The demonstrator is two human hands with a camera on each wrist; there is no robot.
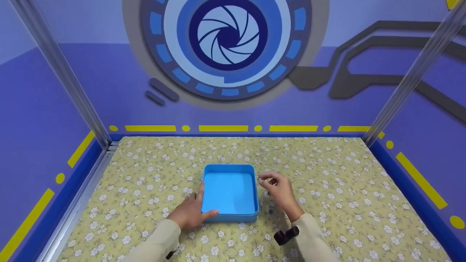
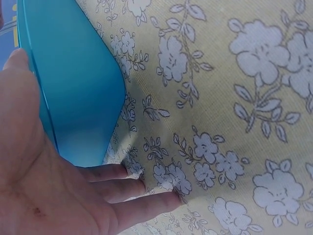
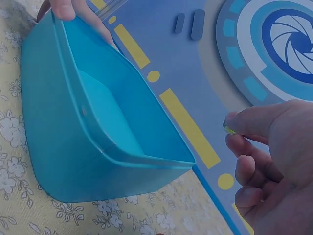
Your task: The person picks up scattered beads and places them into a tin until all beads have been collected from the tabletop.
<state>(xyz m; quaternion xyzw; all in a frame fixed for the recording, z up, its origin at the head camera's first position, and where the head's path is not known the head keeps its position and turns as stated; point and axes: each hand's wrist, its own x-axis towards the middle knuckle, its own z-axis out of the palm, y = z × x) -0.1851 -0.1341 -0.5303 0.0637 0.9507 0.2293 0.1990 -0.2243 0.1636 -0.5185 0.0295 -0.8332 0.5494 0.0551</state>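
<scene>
A square light-blue open box (image 1: 240,218) sits on the cloth with a bare floor inside. My left hand (image 1: 189,214) rests against its near left corner, the thumb over the near rim and the index finger along the left wall. In the left wrist view its other fingers (image 2: 146,208) stretch out straight, low over the cloth. Just past the box's right wall, my right hand (image 1: 281,189) pinches a small glassy piece (image 3: 228,128), yellow-green and dark, like a marble, between thumb and forefinger. Much of that piece is hidden by the fingertips.
A yellow floral cloth (image 1: 153,174) covers the table. One small dark blue thing (image 1: 270,211) lies on it to the right of the box. Printed purple panels (image 1: 236,116) wall in the back and both sides, with metal posts (image 1: 69,69) at the corners.
</scene>
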